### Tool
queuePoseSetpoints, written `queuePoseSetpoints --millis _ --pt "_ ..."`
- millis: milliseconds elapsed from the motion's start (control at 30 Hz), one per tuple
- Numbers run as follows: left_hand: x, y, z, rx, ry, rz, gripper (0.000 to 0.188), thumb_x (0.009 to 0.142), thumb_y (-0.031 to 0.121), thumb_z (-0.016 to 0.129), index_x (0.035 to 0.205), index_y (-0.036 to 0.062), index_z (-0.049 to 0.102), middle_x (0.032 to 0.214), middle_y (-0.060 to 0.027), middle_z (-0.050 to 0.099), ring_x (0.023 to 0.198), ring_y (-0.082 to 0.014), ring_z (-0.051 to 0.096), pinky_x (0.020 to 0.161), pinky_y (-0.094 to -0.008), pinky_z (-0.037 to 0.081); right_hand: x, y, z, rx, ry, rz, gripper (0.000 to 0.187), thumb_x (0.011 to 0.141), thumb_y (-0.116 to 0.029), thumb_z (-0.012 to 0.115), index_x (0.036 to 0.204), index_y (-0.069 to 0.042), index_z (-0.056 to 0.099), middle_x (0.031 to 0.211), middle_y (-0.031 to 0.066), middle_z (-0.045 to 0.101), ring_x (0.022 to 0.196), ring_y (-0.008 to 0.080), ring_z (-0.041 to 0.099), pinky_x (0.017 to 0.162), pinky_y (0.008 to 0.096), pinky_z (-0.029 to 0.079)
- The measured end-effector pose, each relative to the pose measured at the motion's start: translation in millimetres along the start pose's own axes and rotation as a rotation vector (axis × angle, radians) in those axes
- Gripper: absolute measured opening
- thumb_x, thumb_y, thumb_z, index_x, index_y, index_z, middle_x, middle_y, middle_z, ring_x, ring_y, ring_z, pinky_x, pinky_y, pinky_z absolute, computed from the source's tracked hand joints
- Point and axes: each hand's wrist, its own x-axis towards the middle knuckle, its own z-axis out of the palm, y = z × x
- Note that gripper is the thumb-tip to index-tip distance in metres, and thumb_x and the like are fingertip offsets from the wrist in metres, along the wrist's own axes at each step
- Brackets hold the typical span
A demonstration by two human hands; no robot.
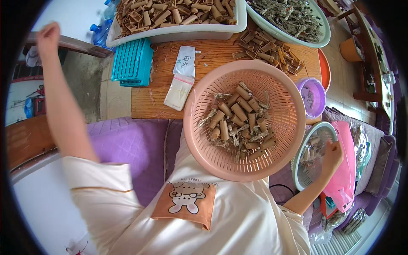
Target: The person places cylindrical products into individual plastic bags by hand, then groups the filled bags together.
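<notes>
Raised far out to the left, my left hand (49, 37) has its fingers closed; what they hold, if anything, cannot be made out. My right hand (332, 156) is at the right, fingers curled closed, over the edge of a grey-green basket (298, 178) and beside a pink plastic bag (345, 170). Whatever sits in its grip is hidden. Between my arms, a pink plastic colander (199, 140) rests against my front at the table edge. Inside it lie short brown tubes (239, 111) mixed with dried grey-green herb sprigs (258, 137).
The wooden table (157, 100) bears a white bin (191, 30) of brown tubes, a pale green basin (326, 36) of dried herbs, loose brown pieces (272, 53), teal baskets (134, 63) and small packets (178, 91). A purple tub (321, 104) stands right. Purple padded seating (127, 140) lies below.
</notes>
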Motion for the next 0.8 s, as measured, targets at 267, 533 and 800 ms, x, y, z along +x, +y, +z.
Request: queuePoseSetpoints --millis 267,533,800 --pt "-60.8 -15.5 -46.7 2.756 0.241 -0.769 0.059 0.074 0.047 0.053 0.119 0.0099 0.044 0.113 -0.0061 0.051 0.099 -0.0288 0.047 0.078 -0.0404 0.04 -25.6 -85.9 -16.8 0.39 -0.291 -0.015 0.022 0.076 -0.004 0.053 0.098 -0.004 0.057 0.069 0.0112 0.054 0.06 0.0192 0.051 0.06 0.0312 0.042" --pt "-11.2 -236.7 112.1 2.34 -0.179 -0.723 0.05 0.085 0.037 0.047 0.12 0.0014 0.042 0.113 -0.0114 0.05 0.1 -0.0187 0.048 0.082 -0.0304 0.041 -102.4 -202.3 73.1 0.163 -0.708 -0.727 0.021 0.074 -0.018 0.06 0.089 -0.003 0.056 0.081 0.0155 0.059 0.074 0.0307 0.059 0.063 0.0378 0.048" --pt "-107.3 -348.5 128.1 1.594 -0.669 -0.227 0.042 0.082 0.037 0.054 0.109 0.0043 0.05 0.096 -0.0085 0.06 0.082 -0.0164 0.057 0.07 -0.0289 0.045 -88.7 -203.4 68.0 0.296 -1.002 -0.63 0.021 0.073 -0.012 0.06 0.091 -0.003 0.055 0.074 0.0167 0.061 0.066 0.0314 0.059 0.059 0.0343 0.048"
